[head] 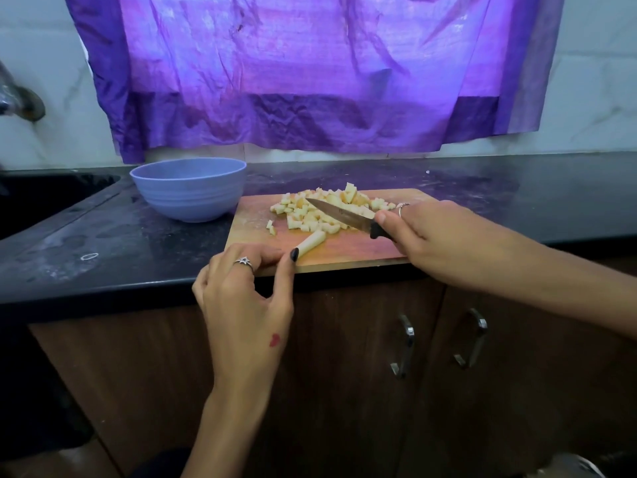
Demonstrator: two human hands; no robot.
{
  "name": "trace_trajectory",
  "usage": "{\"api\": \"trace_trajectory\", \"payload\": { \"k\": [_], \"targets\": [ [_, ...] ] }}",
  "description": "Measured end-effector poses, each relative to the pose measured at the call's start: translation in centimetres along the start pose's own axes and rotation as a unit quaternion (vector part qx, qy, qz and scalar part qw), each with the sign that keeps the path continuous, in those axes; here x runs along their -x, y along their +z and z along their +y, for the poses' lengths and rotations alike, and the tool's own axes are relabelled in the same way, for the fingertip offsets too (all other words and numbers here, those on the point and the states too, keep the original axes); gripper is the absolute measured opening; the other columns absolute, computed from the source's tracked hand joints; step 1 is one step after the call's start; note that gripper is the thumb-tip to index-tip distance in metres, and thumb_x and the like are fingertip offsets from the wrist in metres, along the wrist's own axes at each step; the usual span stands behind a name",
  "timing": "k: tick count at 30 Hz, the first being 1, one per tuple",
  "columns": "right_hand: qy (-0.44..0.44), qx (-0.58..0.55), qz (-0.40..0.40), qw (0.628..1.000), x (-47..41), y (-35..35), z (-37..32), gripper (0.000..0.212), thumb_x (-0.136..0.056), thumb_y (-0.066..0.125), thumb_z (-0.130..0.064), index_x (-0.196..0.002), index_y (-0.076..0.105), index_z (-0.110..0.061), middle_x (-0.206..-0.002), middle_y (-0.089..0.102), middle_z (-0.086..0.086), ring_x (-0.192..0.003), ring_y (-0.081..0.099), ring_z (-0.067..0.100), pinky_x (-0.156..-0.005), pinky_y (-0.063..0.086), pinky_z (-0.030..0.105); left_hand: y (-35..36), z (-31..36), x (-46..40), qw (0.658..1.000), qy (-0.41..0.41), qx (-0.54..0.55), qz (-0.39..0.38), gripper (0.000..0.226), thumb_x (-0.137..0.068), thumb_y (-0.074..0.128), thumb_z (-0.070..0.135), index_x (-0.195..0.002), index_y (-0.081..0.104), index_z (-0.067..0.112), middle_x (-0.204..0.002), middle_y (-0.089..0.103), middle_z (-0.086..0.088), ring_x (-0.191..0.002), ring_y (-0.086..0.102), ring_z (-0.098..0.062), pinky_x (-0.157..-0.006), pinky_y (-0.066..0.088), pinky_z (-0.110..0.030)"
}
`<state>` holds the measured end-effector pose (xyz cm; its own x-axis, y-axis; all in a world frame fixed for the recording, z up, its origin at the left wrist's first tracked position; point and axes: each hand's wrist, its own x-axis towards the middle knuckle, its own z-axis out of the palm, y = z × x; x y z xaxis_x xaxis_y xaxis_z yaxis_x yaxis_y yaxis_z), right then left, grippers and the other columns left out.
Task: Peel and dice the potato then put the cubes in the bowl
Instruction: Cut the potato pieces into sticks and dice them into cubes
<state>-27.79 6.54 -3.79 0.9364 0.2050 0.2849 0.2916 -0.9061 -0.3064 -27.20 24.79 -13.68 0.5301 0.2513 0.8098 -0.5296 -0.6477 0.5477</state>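
I see a purple sheet (303,70) hanging across the top of the frame over white tiles (41,98), a black counter (103,250) mid-frame, and brown cabinets (344,374) with metal handles (403,346) below.

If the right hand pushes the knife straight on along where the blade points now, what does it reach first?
Probably the diced potato pile: the knife in the right hand points up-left, its tip over the cubes. The blue bowl lies beyond. Blade height is unclear.
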Motion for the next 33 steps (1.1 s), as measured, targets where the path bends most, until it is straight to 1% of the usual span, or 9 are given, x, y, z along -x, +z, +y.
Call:
{"api": "trace_trajectory", "payload": {
  "k": [5, 10, 15, 19, 22, 24, 28, 30, 33],
  "targets": [
    [0.021, -0.014, -0.042, 0.999, 0.1, -0.3, 0.2, 0.047, -0.103, 0.023, -0.039, -0.061, 0.041, -0.025, -0.101, 0.059, 0.010, -0.090, 0.053, 0.023, -0.084, 0.045, 0.039, 0.1, -0.1, 0.1, 1.000, 0.004, -0.002, 0.007, 0.005, -0.088, 0.068, 0.025, -0.091, 0.066, 0.021, -0.088, 0.062, 0.010, -0.086, 0.057, -0.012, -0.086, 0.046, -0.056],
    [0.028, 0.031, -0.092, 0.995, 0.1, -0.2, 0.1, 0.052, -0.101, 0.025, -0.046, -0.067, 0.051, -0.017, -0.054, 0.049, 0.001, -0.059, 0.052, 0.017, -0.073, 0.047, 0.038, 0.1, -0.1, 0.1, 1.000, 0.005, -0.004, 0.003, 0.004, -0.088, 0.067, 0.025, -0.091, 0.065, 0.022, -0.088, 0.061, 0.011, -0.086, 0.056, -0.011, -0.086, 0.046, -0.056],
    [0.066, 0.002, -0.101, 0.993, -0.1, -0.4, -0.1, 0.048, -0.102, 0.024, -0.043, -0.069, 0.049, -0.020, -0.057, 0.054, 0.003, -0.058, 0.052, 0.015, -0.074, 0.048, 0.037, 0.1, -0.2, 0.1, 1.000, -0.003, -0.005, -0.003, 0.005, -0.088, 0.067, 0.022, -0.092, 0.067, 0.019, -0.088, 0.061, 0.009, -0.086, 0.054, -0.010, -0.085, 0.046, -0.056],
    [0.093, 0.011, -0.126, 0.988, -0.8, -0.5, 0.0, 0.054, -0.101, 0.024, -0.048, -0.073, 0.053, -0.012, -0.045, 0.053, 0.000, -0.038, 0.047, 0.017, -0.040, 0.044, 0.024, 0.0, -0.1, 0.1, 1.000, -0.005, -0.011, -0.004, 0.007, -0.088, 0.064, 0.025, -0.091, 0.067, 0.019, -0.087, 0.060, 0.010, -0.085, 0.053, -0.009, -0.084, 0.046, -0.056],
    [0.110, 0.009, -0.139, 0.984, -1.3, -0.7, -0.3, 0.055, -0.101, 0.024, -0.049, -0.072, 0.053, -0.013, -0.038, 0.050, -0.002, -0.034, 0.043, 0.016, -0.034, 0.035, 0.017, -0.1, -0.1, 0.1, 1.000, -0.005, -0.009, -0.006, 0.005, -0.089, 0.065, 0.024, -0.090, 0.066, 0.019, -0.087, 0.060, 0.009, -0.084, 0.054, -0.010, -0.084, 0.046, -0.056],
    [0.087, 0.028, -0.137, 0.986, -1.4, -0.6, -0.6, 0.053, -0.102, 0.024, -0.046, -0.071, 0.053, -0.013, -0.046, 0.054, 0.002, -0.040, 0.048, 0.019, -0.037, 0.038, 0.020, -0.1, 0.0, 0.1, 1.000, -0.003, -0.011, -0.005, 0.004, -0.089, 0.067, 0.022, -0.089, 0.066, 0.018, -0.086, 0.061, 0.007, -0.084, 0.054, -0.011, -0.085, 0.046, -0.056],
    [0.047, 0.048, -0.092, 0.993, -1.0, 0.4, -1.2, 0.042, -0.105, 0.024, -0.032, -0.064, 0.030, -0.030, -0.070, 0.049, 0.004, -0.069, 0.050, 0.019, -0.072, 0.034, 0.029, -0.1, -0.1, 0.0, 1.000, -0.008, -0.009, -0.008, 0.013, -0.088, 0.061, 0.029, -0.089, 0.067, 0.017, -0.086, 0.062, 0.008, -0.084, 0.056, -0.011, -0.085, 0.046, -0.055],
    [0.015, 0.076, -0.082, 0.994, -0.7, 0.5, -1.3, 0.042, -0.104, 0.022, -0.037, -0.069, 0.042, -0.025, -0.078, 0.055, 0.005, -0.079, 0.053, 0.020, -0.080, 0.033, 0.030, -0.1, -0.1, 0.0, 1.000, -0.009, -0.009, -0.011, 0.014, -0.088, 0.061, 0.030, -0.090, 0.067, 0.017, -0.086, 0.062, 0.007, -0.084, 0.056, -0.012, -0.085, 0.046, -0.054],
    [-0.025, 0.181, 0.002, 0.983, 0.2, 0.2, -0.6, 0.048, -0.099, 0.017, -0.051, -0.097, 0.055, -0.022, -0.100, 0.060, 0.002, -0.093, 0.058, 0.024, -0.070, 0.036, 0.031, -0.1, -0.1, 0.0, 1.000, -0.005, -0.009, -0.007, 0.012, -0.087, 0.063, 0.028, -0.090, 0.067, 0.017, -0.086, 0.062, 0.007, -0.084, 0.056, -0.011, -0.085, 0.046, -0.054]
  ]
}}
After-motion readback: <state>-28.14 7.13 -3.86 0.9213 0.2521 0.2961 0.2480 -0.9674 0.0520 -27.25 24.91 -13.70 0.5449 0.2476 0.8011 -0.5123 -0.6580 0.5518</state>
